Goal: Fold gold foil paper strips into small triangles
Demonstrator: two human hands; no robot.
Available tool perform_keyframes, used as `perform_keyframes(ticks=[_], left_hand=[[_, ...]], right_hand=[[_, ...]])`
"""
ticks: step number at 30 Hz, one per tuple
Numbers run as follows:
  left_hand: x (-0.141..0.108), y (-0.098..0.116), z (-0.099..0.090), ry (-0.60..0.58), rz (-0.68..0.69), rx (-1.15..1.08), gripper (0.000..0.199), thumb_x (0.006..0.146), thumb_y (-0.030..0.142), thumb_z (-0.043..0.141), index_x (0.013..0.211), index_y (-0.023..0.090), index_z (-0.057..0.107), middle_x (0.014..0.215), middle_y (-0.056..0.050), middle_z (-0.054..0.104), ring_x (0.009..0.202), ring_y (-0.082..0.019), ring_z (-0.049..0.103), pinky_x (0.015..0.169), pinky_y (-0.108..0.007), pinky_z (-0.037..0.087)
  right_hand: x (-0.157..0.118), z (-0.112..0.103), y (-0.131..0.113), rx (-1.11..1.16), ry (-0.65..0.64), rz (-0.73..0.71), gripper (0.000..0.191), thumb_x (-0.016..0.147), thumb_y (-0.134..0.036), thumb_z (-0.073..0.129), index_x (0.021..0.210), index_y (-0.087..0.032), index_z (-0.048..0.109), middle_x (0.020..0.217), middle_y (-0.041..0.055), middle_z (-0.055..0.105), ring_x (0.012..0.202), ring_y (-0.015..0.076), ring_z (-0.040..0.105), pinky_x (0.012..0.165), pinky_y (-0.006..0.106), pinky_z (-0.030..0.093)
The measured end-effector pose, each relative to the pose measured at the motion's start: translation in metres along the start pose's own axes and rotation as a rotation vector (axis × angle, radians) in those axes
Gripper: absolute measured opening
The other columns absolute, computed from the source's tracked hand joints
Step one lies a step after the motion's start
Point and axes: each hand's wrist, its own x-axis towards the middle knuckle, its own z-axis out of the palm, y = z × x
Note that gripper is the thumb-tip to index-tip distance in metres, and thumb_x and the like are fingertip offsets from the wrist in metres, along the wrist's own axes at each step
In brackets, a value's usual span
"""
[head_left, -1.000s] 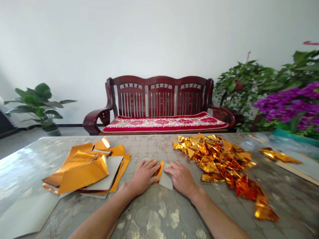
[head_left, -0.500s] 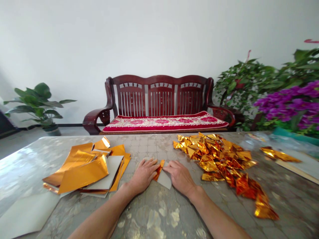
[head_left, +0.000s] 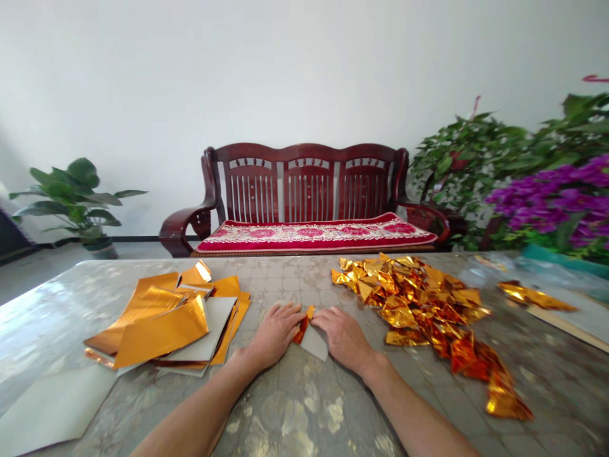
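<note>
A small partly folded sheet (head_left: 314, 344), gold on one face and pale grey on the other, lies on the table between my hands. My left hand (head_left: 277, 330) presses its gold left side, fingers close together. On the upper right edge, the curled fingers of my right hand (head_left: 340, 331) grip it. Left of my hands is a loose stack of gold foil sheets (head_left: 162, 333), some with the grey side up. A heap of folded gold foil pieces (head_left: 409, 292) spreads to the right, trailing toward the front.
A patterned table (head_left: 285, 412) fills the foreground. One pale sheet (head_left: 57, 406) lies front left. Clear plastic (head_left: 488, 270) and a board with a gold piece (head_left: 575, 317) are at the right. Behind stand a wooden bench (head_left: 307, 184) and plants (head_left: 471, 165).
</note>
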Motion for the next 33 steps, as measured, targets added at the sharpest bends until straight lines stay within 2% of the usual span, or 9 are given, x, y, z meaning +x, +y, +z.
perform_keyframes(ticks=[3,6,9,13,17,20,25,30,33], left_hand=[[0.000,-0.001,0.000,0.069,-0.033,-0.013,0.040,0.095,0.018,0.046,0.133,0.025,0.057,0.142,-0.007,0.056,0.134,-0.021,0.048,0.114,-0.046,0.034],[-0.003,0.001,-0.001,0.287,-0.056,-0.046,0.036,0.095,0.017,0.045,0.128,0.020,0.060,0.136,-0.010,0.060,0.126,-0.021,0.054,0.109,-0.041,0.041],[-0.010,0.008,-0.003,0.404,0.098,-0.121,0.035,0.096,0.013,0.041,0.120,0.021,0.064,0.128,-0.008,0.065,0.119,-0.018,0.057,0.104,-0.034,0.045],[-0.018,0.029,0.000,0.218,0.292,-0.135,0.032,0.090,0.008,0.043,0.104,0.023,0.068,0.116,-0.004,0.069,0.105,-0.017,0.063,0.094,-0.029,0.050],[-0.016,0.047,-0.002,0.136,0.229,-0.016,0.025,0.092,0.010,0.046,0.106,0.021,0.063,0.125,-0.005,0.064,0.114,-0.019,0.059,0.101,-0.033,0.046],[-0.014,0.051,-0.004,0.126,0.171,0.080,0.018,0.091,0.026,0.058,0.108,0.021,0.060,0.131,-0.007,0.059,0.121,-0.025,0.053,0.104,-0.040,0.043],[-0.012,0.047,-0.001,0.042,0.096,0.162,0.028,0.086,0.040,0.066,0.105,0.021,0.057,0.120,-0.006,0.063,0.112,-0.026,0.057,0.096,-0.040,0.046],[-0.010,0.045,-0.002,-0.012,0.058,0.184,0.029,0.087,0.039,0.066,0.107,0.022,0.054,0.120,-0.005,0.062,0.112,-0.025,0.058,0.094,-0.038,0.046],[-0.010,0.046,-0.004,-0.019,0.048,0.165,0.028,0.088,0.037,0.066,0.108,0.023,0.053,0.118,-0.005,0.063,0.111,-0.025,0.058,0.094,-0.036,0.046]], right_hand=[[0.001,-0.002,-0.002,-0.025,-0.022,0.024,0.030,0.091,-0.006,0.046,0.107,-0.021,0.066,0.105,0.0049,0.067,0.099,0.0188,0.053,0.087,0.030,0.040],[0.001,-0.003,-0.007,-0.091,-0.033,0.047,0.033,0.089,-0.003,0.046,0.109,-0.022,0.063,0.105,0.0047,0.066,0.099,0.0200,0.053,0.086,0.031,0.039],[0.002,-0.002,-0.011,-0.171,-0.029,0.080,0.034,0.087,-0.003,0.048,0.111,-0.023,0.060,0.105,0.0047,0.065,0.098,0.0219,0.052,0.081,0.032,0.039],[0.002,-0.003,-0.014,-0.253,-0.039,0.156,0.021,0.084,-0.007,0.053,0.097,-0.021,0.062,0.101,0.0071,0.062,0.095,0.0231,0.053,0.076,0.032,0.038],[0.001,-0.005,-0.014,-0.277,-0.059,0.199,0.016,0.084,-0.008,0.053,0.092,-0.020,0.062,0.101,0.0085,0.061,0.092,0.0215,0.055,0.073,0.031,0.038],[0.000,-0.005,-0.013,-0.266,-0.054,0.224,0.017,0.088,-0.010,0.050,0.092,-0.020,0.063,0.098,0.0076,0.061,0.087,0.0194,0.057,0.072,0.030,0.038],[-0.002,-0.015,0.000,-0.127,-0.081,0.206,0.011,0.086,-0.023,0.059,0.093,-0.022,0.068,0.096,0.0046,0.063,0.093,0.0194,0.059,0.078,0.028,0.041],[-0.004,-0.037,0.024,0.115,-0.248,0.068,0.045,0.073,-0.034,0.075,0.117,-0.026,0.068,0.113,0.0020,0.064,0.103,0.0204,0.059,0.088,0.028,0.043],[-0.004,-0.039,0.028,0.114,-0.236,0.033,0.035,0.076,-0.028,0.071,0.111,-0.026,0.071,0.112,0.0024,0.065,0.105,0.0209,0.058,0.092,0.030,0.042]])
